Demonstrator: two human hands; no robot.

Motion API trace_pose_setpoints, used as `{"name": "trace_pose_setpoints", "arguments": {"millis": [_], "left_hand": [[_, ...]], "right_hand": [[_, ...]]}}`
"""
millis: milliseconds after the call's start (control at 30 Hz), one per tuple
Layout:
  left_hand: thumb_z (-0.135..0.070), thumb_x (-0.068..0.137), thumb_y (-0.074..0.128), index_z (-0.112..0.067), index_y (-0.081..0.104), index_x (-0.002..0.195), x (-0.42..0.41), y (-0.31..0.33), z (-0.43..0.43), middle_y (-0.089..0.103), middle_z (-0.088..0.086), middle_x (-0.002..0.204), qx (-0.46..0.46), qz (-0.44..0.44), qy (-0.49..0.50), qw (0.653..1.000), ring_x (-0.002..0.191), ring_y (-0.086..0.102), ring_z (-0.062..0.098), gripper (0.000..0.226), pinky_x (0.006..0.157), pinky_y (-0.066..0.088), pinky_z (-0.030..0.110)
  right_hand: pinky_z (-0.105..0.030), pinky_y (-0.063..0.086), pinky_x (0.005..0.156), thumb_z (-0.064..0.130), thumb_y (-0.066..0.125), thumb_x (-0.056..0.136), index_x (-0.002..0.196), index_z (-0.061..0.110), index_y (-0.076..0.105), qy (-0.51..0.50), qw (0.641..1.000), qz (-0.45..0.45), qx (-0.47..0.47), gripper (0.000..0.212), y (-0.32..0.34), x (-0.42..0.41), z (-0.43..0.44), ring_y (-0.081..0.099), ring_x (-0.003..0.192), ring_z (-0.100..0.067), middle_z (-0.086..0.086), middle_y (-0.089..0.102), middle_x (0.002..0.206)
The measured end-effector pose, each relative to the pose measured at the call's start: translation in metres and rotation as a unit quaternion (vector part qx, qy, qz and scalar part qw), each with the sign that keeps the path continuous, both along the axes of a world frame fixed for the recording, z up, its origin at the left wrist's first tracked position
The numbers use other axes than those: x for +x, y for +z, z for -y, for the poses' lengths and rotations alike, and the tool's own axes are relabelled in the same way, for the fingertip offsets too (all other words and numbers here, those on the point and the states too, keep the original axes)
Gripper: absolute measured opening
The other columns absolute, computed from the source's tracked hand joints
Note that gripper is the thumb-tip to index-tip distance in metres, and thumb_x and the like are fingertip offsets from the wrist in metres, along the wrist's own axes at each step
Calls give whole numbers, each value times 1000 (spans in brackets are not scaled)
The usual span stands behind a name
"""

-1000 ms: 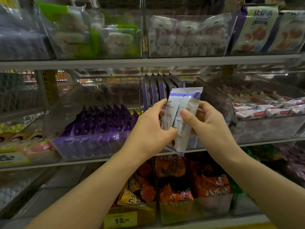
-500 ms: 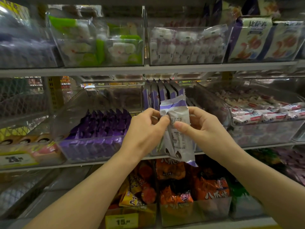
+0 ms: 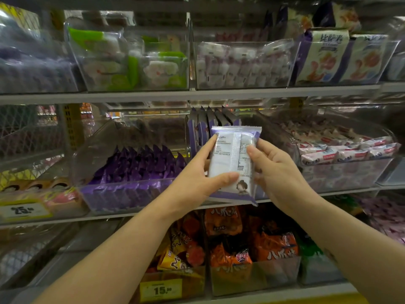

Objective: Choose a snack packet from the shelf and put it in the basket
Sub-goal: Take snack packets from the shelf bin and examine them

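One snack packet [image 3: 234, 163], white with purple ends and its printed back seam facing the camera, is held upright in the air by two hands just in front of the middle shelf [image 3: 131, 215], near the middle of its front edge. The left hand [image 3: 192, 185] grips its lower left: the thumb lies across the face and the fingers [image 3: 208, 148] run up the left side. The right hand [image 3: 280, 172] grips the right side, thumb on the face and the other fingers curled behind.

Right behind the packet, a clear bin [image 3: 190, 150] holds five like packets [image 3: 202, 126] standing on edge. To its left on this shelf, a second clear bin [image 3: 105, 194] is packed with dark purple packets [image 3: 140, 165], too many and too blurred to count. To the right, a third bin [image 3: 341, 176] holds white-and-pink wrapped bars [image 3: 341, 150].

On the top shelf [image 3: 241, 93], one bin holds green-and-white packs [image 3: 131, 62], the next holds small white pieces [image 3: 241, 64], and two cream-and-blue packs [image 3: 324, 58] stand at the right end.

On the bottom shelf [image 3: 285, 296], bins hold orange packets [image 3: 274, 246]. Two yellow price tags show: one reading 25 [image 3: 25, 210] and one reading 15 [image 3: 161, 290].
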State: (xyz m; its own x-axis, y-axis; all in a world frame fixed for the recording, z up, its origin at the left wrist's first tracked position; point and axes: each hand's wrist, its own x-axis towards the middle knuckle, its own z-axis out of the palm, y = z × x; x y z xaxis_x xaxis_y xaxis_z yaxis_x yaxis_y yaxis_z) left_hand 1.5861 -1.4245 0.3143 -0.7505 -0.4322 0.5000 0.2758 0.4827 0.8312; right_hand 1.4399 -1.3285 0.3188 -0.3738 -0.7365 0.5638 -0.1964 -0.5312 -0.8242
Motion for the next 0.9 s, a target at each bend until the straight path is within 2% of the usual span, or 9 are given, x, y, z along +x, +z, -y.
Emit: {"name": "trace_pose_setpoints", "arguments": {"millis": [100, 167, 267, 367, 433, 567, 633, 800, 900], "left_hand": [[-19, 85, 72, -36, 34, 146, 1, 13, -5, 56, -7, 135, -53, -33, 130, 990, 114, 61, 7, 74, 92, 53, 27], [-25, 86, 71, -31, 41, 143, 4, 24, -1, 52, -9, 138, -97, -46, 232, 967, 121, 54, 8, 65, 103, 46, 33], [-36, 83, 72, -31, 60, 125, 12, 41, 10, 62, -8, 123, -107, -32, 299, 948, 111, 60, 10, 44, 98, 48, 31], [-41, 80, 73, -31, 73, 99, 15, 53, 23, 71, -10, 101, -96, 7, 278, 956, 91, 67, 7, 21, 81, 55, 24], [-37, 80, 75, -32, 75, 82, 12, 58, 29, 75, -6, 87, -73, 25, 233, 969, 81, 71, 11, 5, 74, 60, 29], [-39, 81, 74, -39, 74, 72, 6, 60, 42, 73, -14, 77, -115, 51, 233, 964, 75, 70, 3, 9, 59, 54, 16], [-42, 81, 72, -39, 73, 76, 3, 61, 47, 72, -17, 75, -141, 71, 234, 959, 73, 69, 1, 6, 57, 51, 13], [-47, 79, 72, -32, 74, 83, -13, 63, 50, 72, -16, 70, -167, 115, 221, 954, 65, 67, 0, 16, 53, 48, 11], [-50, 79, 70, -32, 75, 88, -24, 66, 55, 73, -12, 75, -183, 144, 239, 943, 71, 67, 4, 21, 64, 54, 20]], "right_hand": [[-17, 56, 65, 13, 51, 98, 118, 44, 51, -36, 998, -48, -16, 37, 8, -6, 5, 68, 88, 5, 26, 68, 102], [-17, 55, 78, 15, 53, 98, 129, 46, 40, -79, 987, -137, 10, 46, 16, -13, 7, 65, 94, 8, 38, 61, 102], [-28, 44, 100, 21, 53, 98, 140, 28, 47, -153, 939, -291, 102, 43, 25, -29, 11, 56, 113, -4, 15, 59, 121], [-24, 41, 100, 27, 50, 99, 134, 26, 55, -143, 866, -437, 197, 35, 25, -39, 23, 53, 120, -6, 10, 60, 130], [-26, 41, 100, 31, 45, 101, 133, 24, 56, -132, 819, -503, 242, 35, 23, -43, 36, 52, 123, -10, 7, 58, 134], [-44, 36, 105, 37, 31, 102, 119, 21, 63, -140, 726, -612, 279, 39, 15, -45, 58, 45, 125, -22, -1, 58, 130], [-43, 30, 106, 39, 28, 101, 116, 22, 63, -148, 698, -649, 262, 42, 13, -46, 64, 41, 125, -18, 2, 56, 131], [-32, 23, 92, 47, 24, 97, 127, 32, 54, -127, 689, -670, 246, 45, 14, -55, 59, 31, 106, -10, 6, 44, 128], [-33, 24, 95, 53, 22, 96, 134, 39, 46, -92, 694, -654, 286, 47, 15, -55, 58, 26, 114, -12, 6, 34, 132]]}}
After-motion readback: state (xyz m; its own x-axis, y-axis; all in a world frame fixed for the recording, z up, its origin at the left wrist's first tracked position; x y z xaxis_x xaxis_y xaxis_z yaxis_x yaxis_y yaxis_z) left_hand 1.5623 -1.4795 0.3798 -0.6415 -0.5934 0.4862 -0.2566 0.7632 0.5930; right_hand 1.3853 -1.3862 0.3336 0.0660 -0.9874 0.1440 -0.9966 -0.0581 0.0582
